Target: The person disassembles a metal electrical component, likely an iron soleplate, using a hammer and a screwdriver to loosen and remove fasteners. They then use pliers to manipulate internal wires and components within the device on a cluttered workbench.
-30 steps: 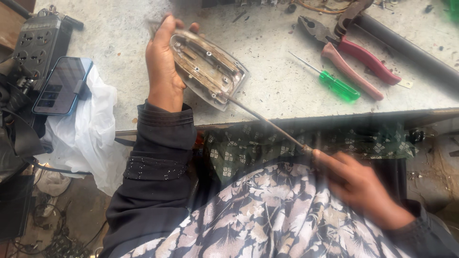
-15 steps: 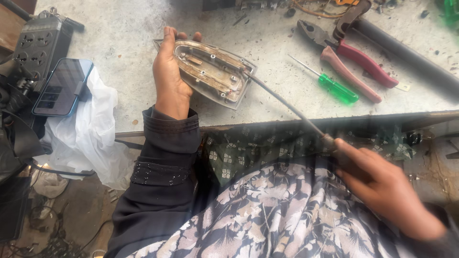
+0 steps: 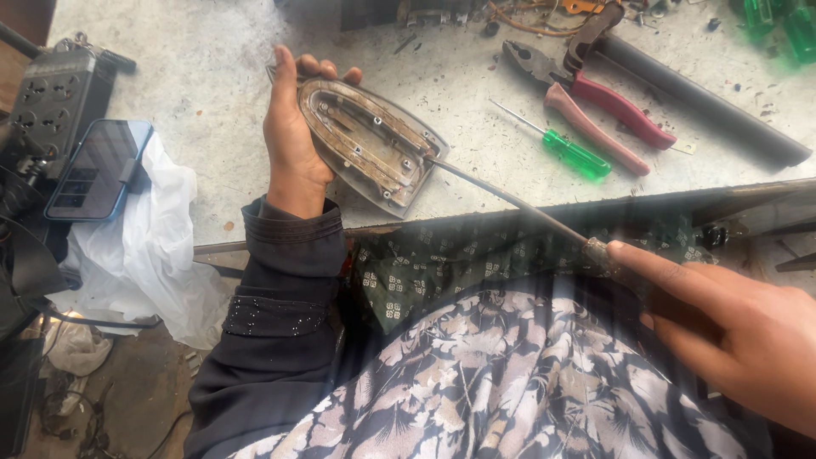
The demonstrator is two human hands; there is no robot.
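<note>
I am poking a rusty, pointed metal iron plate (image 3: pixel 370 144) with a long thin metal screwdriver (image 3: pixel 510 201).
My left hand (image 3: pixel 293 140) is wrapping around the plate's left edge; my right hand (image 3: pixel 735 327) is gripping the screwdriver's handle, its tip touching the plate's right edge.

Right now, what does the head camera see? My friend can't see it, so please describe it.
The left hand holds a metal iron soleplate on edge on a grey workbench, while the right hand pokes a long screwdriver at its rim. Red pliers and a green screwdriver lie nearby.
</note>
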